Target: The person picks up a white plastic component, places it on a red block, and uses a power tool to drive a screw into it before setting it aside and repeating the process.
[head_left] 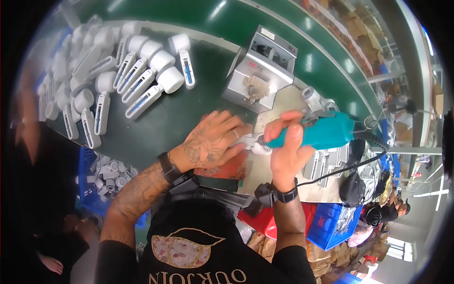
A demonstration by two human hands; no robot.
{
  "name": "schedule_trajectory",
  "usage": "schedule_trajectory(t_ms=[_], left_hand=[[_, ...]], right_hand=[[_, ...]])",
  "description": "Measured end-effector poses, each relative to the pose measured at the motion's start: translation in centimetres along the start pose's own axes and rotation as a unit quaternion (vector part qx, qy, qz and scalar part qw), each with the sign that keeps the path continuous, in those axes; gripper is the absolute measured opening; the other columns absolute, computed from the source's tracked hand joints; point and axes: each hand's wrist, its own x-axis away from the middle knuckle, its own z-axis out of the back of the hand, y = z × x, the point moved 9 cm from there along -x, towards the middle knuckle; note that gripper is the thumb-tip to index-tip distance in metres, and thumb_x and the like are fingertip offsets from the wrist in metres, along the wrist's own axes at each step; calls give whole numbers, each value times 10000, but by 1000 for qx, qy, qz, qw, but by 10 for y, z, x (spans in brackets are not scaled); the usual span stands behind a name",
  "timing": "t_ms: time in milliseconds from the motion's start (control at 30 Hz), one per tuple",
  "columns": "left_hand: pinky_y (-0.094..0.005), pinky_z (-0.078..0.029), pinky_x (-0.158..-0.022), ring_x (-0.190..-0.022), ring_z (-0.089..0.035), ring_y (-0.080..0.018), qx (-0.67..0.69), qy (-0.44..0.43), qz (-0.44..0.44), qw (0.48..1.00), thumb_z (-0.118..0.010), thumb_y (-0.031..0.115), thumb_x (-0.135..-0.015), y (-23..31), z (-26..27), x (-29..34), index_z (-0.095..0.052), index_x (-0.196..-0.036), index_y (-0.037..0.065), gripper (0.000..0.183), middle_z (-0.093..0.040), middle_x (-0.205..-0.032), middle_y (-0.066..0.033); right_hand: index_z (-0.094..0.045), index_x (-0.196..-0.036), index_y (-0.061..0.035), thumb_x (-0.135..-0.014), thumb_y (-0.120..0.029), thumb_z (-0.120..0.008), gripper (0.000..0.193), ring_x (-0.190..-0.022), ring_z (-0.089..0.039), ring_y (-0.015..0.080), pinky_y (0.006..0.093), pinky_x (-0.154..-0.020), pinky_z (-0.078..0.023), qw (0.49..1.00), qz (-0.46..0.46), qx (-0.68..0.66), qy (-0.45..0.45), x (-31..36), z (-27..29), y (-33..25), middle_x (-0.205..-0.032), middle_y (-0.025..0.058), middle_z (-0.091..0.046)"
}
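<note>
My right hand (289,154) is wrapped round a teal electric screwdriver (328,131), which lies almost level with its tip pointing left. That tip meets a small white plastic part (260,148) at the bench's front. Fingers of my left hand (213,138) close on this part from its left side and cover much of it, so its full shape is hidden. Beneath the left hand lies a reddish-brown pad (227,171). Just beyond both hands stands a silver-grey screw feeder (260,68).
Many white round-headed devices with slotted handles (146,92) crowd the bench's left. More white parts (321,163) lie right, near the screwdriver's black cable (331,174). Blue crates (333,225) hold parts below. A person (42,189) is at the left.
</note>
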Motion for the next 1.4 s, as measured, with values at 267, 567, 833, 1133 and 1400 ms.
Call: schedule_trajectory(t_ms=[267, 567, 833, 1133, 1400], left_hand=[[-441, -434, -878, -1002, -536, -269, 6, 12, 6, 1000, -674, 248, -872, 1, 1, 3, -630, -1261, 111, 415, -587, -1104, -58], [-414, -420, -919, -1021, -525, -277, -5, 2, 6, 1000, -686, 227, -840, 2, -2, -1, -609, -1230, 69, 427, -571, -1079, -83], [-435, -460, -868, -987, -572, -295, -27, 45, -10, 999, -699, 238, -823, 1, 14, 3, -643, -1167, 60, 392, -614, -1089, -92], [-384, -496, -944, -1157, -589, -279, -109, -14, -110, 988, -731, 292, -802, 50, 4, 54, -675, -1091, 93, 355, -626, -1203, -103], [-354, -455, -1002, -1177, -570, -264, 23, 470, 300, 830, -612, 137, -951, -137, 222, 202, -540, -1277, -45, 381, -583, -1257, -190]], right_hand=[[-523, -1076, 38, -968, -441, -623, 502, -605, -537, 197, 333, -578, -455, 1000, -10, -12, 6, 19, 8, 7, -681, 84, -535], [-496, -967, -21, -973, -384, -631, 388, -615, -525, 184, 333, -591, -452, 999, -13, -49, -10, 21, 5, 25, -681, 80, -521], [-518, -982, -13, -1020, -294, -560, 286, -651, -520, 166, 318, -609, -445, 997, 30, 70, -3, 30, 2, 32, -737, 65, -539], [-551, -1081, -67, -1021, -470, -488, 412, -615, -388, 107, 255, -556, -321, 962, 66, -241, 112, 51, 43, -40, -664, -1, -411], [-523, -968, -73, -947, -595, -523, 522, -547, -374, 145, 283, -559, -339, 979, 21, -66, 193, 75, 39, -55, -624, 9, -379]])
